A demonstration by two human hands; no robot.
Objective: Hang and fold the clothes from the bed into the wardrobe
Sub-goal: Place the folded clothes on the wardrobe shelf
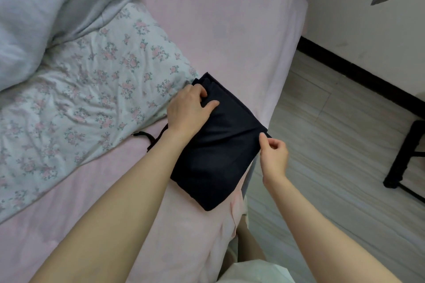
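Lying on the bed (230, 29) near its floor-side edge, the dark folded garment (213, 151) was just beside the quilt (92, 89). The left hand (189, 110) gripped its far end with curled fingers; the right hand (274, 156) pinched its edge-side corner.

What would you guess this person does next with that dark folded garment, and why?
Probably lift it off the bed. The dark garment already lies folded into a compact rectangle near the pink bed edge, the left hand grips its far end, and the right hand pinches its side edge.
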